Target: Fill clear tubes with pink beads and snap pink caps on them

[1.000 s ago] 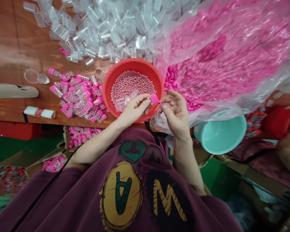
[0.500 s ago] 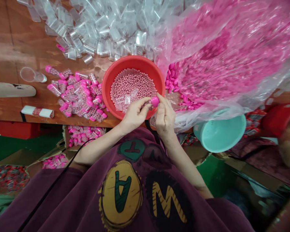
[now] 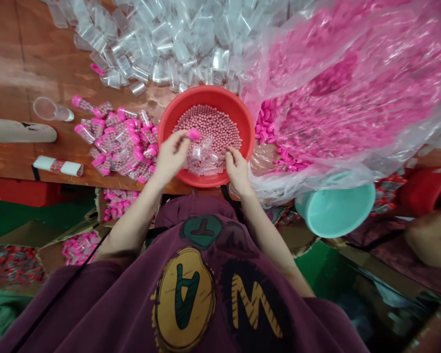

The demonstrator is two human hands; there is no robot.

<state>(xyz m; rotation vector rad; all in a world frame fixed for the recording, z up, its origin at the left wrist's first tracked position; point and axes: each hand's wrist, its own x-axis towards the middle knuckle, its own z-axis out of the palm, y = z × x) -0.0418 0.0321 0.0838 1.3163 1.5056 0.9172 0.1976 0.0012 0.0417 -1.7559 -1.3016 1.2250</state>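
A red bowl [image 3: 206,93] filled with small pink beads [image 3: 209,117] sits in front of me. Several clear plastic bottles [image 3: 202,157] lie on the beads at its near side. Over the bowl's left side, my left hand [image 3: 173,152] is closed round a small bottle with a bright pink cap [image 3: 193,135]; the fingers hide most of its body. My right hand [image 3: 237,167] reaches over the near right rim, fingers bent together beside the clear bottles. What lies between those fingertips, if anything, is too small to make out.
Capped bead-filled bottles [image 3: 121,139] are heaped left of the bowl. Empty clear bottles [image 3: 161,44] pile up behind it. Pink caps [image 3: 266,120] spill from a large plastic bag [image 3: 353,98] at right. A turquoise tub [image 3: 340,208] stands by the table edge, near another person's arm [image 3: 431,238].
My hands have parted. The left hand carried the pink-capped bottle leftward, while the right hand let go of the cap and dropped to the bowl's near right side.
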